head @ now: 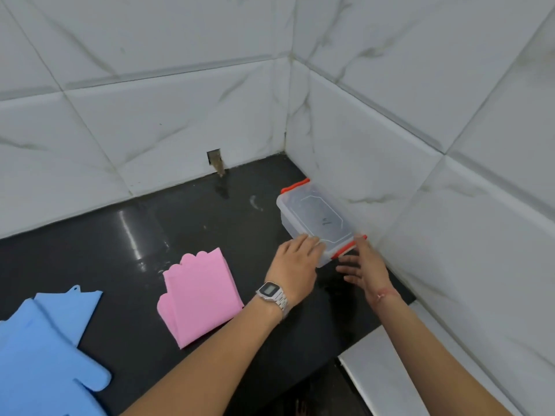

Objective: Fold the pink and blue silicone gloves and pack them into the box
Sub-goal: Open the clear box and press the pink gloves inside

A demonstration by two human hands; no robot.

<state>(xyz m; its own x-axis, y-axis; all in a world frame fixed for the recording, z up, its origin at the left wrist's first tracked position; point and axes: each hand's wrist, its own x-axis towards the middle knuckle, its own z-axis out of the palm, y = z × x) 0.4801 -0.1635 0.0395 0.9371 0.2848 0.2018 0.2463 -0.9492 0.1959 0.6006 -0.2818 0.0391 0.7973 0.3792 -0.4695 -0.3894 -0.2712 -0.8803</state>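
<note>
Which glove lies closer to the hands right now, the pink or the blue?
The pink glove: it lies folded just beside the left hand. The blue glove lies farther off, at the picture's lower left edge.

The bench (210, 217) is a glossy black slab set into a tiled corner. Directly on it lie a folded pink glove (199, 298), blue gloves (45, 349) at the left edge, and a lidded clear box (315, 219) against the right wall.

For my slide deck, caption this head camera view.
Both hands, left hand and right hand, reach the lidded clear box; pink gloves lie folded.
</note>
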